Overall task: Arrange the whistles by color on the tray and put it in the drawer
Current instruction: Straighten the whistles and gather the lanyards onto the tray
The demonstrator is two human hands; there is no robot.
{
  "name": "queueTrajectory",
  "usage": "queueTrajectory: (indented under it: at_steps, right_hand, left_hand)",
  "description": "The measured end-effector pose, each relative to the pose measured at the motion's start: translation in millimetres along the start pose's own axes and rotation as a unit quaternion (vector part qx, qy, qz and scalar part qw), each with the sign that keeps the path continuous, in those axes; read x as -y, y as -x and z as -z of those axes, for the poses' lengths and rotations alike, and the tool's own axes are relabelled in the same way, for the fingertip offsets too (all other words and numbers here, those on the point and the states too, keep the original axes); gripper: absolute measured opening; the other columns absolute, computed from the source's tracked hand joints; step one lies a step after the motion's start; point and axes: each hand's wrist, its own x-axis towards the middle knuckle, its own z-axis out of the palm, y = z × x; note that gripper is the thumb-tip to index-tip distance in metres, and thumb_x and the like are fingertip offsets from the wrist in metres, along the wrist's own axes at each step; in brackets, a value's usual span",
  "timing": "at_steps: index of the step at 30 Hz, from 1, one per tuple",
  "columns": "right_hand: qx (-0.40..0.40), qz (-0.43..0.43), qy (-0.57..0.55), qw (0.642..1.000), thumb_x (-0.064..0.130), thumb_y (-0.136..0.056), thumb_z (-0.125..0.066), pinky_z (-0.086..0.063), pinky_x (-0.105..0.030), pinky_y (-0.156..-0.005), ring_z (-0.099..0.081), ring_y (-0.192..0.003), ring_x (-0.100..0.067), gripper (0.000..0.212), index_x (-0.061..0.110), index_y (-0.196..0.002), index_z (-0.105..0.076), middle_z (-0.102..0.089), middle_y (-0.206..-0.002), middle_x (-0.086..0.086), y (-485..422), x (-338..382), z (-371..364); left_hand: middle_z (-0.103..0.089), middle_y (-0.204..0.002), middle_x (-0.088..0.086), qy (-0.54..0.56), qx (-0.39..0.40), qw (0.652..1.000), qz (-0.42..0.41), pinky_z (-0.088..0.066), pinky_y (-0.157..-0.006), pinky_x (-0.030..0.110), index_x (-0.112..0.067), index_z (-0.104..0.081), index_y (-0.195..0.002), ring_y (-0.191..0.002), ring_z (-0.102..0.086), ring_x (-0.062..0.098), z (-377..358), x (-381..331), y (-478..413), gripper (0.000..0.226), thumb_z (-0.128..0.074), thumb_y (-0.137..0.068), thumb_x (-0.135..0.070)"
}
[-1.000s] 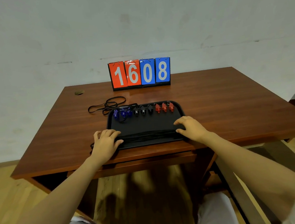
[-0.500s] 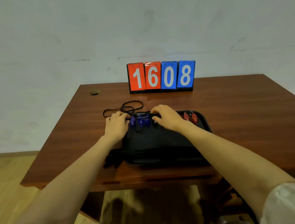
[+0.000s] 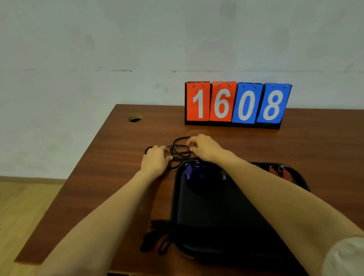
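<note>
A black tray (image 3: 215, 218) lies on the brown table (image 3: 308, 149). Blue whistles (image 3: 193, 173) sit at the tray's far left corner, a dark whistle (image 3: 224, 174) beside them, and red whistles (image 3: 283, 172) at the far right, partly hidden by my right forearm. Black lanyard cords (image 3: 178, 149) lie in loops on the table just beyond the tray. My left hand (image 3: 155, 159) and my right hand (image 3: 203, 146) both rest on these cords with fingers curled around them. More black cord (image 3: 156, 240) hangs off the tray's near left corner.
A flip scoreboard (image 3: 237, 105) reading 1608 stands at the table's back edge. A round cable hole (image 3: 135, 117) is at the back left corner. A pale wall rises behind, and a wooden floor lies to the left.
My hands moved from the tray's near edge, across the whistle row, to the lanyard cords beyond the tray. The view shifted left and closer to the table.
</note>
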Motion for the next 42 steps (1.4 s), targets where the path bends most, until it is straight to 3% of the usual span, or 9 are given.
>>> queueTrajectory:
  at_steps: [7,13,18,22,25,30,33,36,42]
  right_hand:
    - [0.026,-0.066,-0.012,0.997,0.010,-0.096,-0.047,-0.049,-0.034,-0.091,-0.058,-0.108,-0.024,0.028,0.020,-0.111,-0.068,-0.062,-0.123,-0.007,-34,-2,-20]
    - [0.044,-0.075,-0.035,0.996,0.002,-0.092,-0.043,-0.049,-0.035,-0.095,-0.059,-0.108,-0.023,0.039,0.022,-0.114,-0.069,-0.061,-0.128,-0.003,-34,-7,-19]
    - [0.044,-0.061,-0.001,0.997,0.006,-0.095,-0.044,-0.048,-0.032,-0.092,-0.057,-0.112,-0.025,0.034,0.015,-0.121,-0.064,-0.058,-0.130,-0.006,-19,-2,-12]
    - [-0.064,-0.030,0.080,0.994,0.017,-0.096,-0.045,-0.049,-0.041,-0.093,-0.054,-0.112,-0.029,0.028,0.014,-0.118,-0.063,-0.057,-0.126,-0.010,3,9,3]
    - [-0.129,0.039,-0.003,0.991,0.021,-0.098,-0.046,-0.044,-0.032,-0.095,-0.053,-0.116,-0.024,0.030,0.013,-0.123,-0.059,-0.055,-0.128,-0.007,22,26,23]
    - [-0.178,0.130,-0.094,0.971,0.030,-0.100,-0.043,-0.043,-0.026,-0.094,-0.055,-0.114,-0.016,0.035,0.014,-0.129,-0.054,-0.060,-0.127,-0.003,56,73,72]
    - [-0.211,0.142,-0.093,0.963,0.025,-0.096,-0.051,-0.047,-0.028,-0.091,-0.059,-0.106,-0.016,0.026,0.014,-0.116,-0.063,-0.066,-0.116,-0.002,70,94,103]
    - [-0.258,0.149,-0.102,0.949,0.021,-0.091,-0.057,-0.052,-0.036,-0.089,-0.061,-0.097,-0.014,0.017,0.013,-0.102,-0.068,-0.070,-0.103,-0.002,86,108,132]
    - [-0.272,0.145,-0.103,0.946,0.028,-0.093,-0.056,-0.051,-0.032,-0.090,-0.063,-0.095,-0.015,0.022,0.014,-0.106,-0.066,-0.070,-0.100,-0.002,129,128,182]
  left_hand:
    - [-0.054,-0.124,0.011,-0.029,-0.043,0.996,0.079,-0.039,-0.098,0.045,-0.012,-0.062,-0.115,-0.118,-0.046,0.033,-15,-4,-22,0.058,-0.039,-0.091,-0.060]
    - [-0.054,-0.125,0.011,-0.022,-0.044,0.993,0.106,-0.035,-0.101,0.045,-0.011,-0.060,-0.115,-0.120,-0.045,0.032,-18,-8,-30,0.032,-0.049,-0.095,-0.033]
    - [-0.066,-0.104,0.009,0.022,-0.057,0.997,0.045,-0.039,-0.091,0.040,-0.012,-0.054,-0.106,-0.100,-0.058,0.032,3,-11,-9,0.018,-0.042,-0.098,-0.023]
    - [-0.061,-0.078,0.003,0.165,-0.065,0.984,0.022,-0.045,-0.064,0.033,-0.014,-0.049,-0.088,-0.071,-0.056,0.023,28,-18,10,0.007,-0.047,-0.093,-0.019]
    - [-0.055,-0.070,0.001,0.191,-0.071,0.979,-0.005,-0.039,-0.058,0.030,-0.015,-0.045,-0.081,-0.062,-0.046,0.018,49,-32,22,0.011,-0.050,-0.090,-0.019]
    - [-0.055,-0.068,0.002,0.185,-0.148,0.969,-0.075,-0.039,-0.061,0.034,-0.012,-0.048,-0.085,-0.064,-0.049,0.022,89,-70,40,0.008,-0.051,-0.089,-0.018]
    - [-0.062,-0.075,0.010,0.187,-0.201,0.955,-0.114,-0.042,-0.060,0.034,-0.011,-0.051,-0.088,-0.066,-0.055,0.024,120,-95,53,0.008,-0.052,-0.090,-0.018]
    - [-0.066,-0.085,0.011,0.215,-0.246,0.931,-0.162,-0.051,-0.075,0.041,-0.008,-0.054,-0.089,-0.080,-0.062,0.027,147,-116,65,0.005,-0.052,-0.091,-0.012]
    - [-0.068,-0.092,0.006,0.222,-0.305,0.900,-0.219,-0.052,-0.077,0.034,-0.008,-0.059,-0.090,-0.088,-0.063,0.021,191,-153,95,0.007,-0.054,-0.092,-0.012]
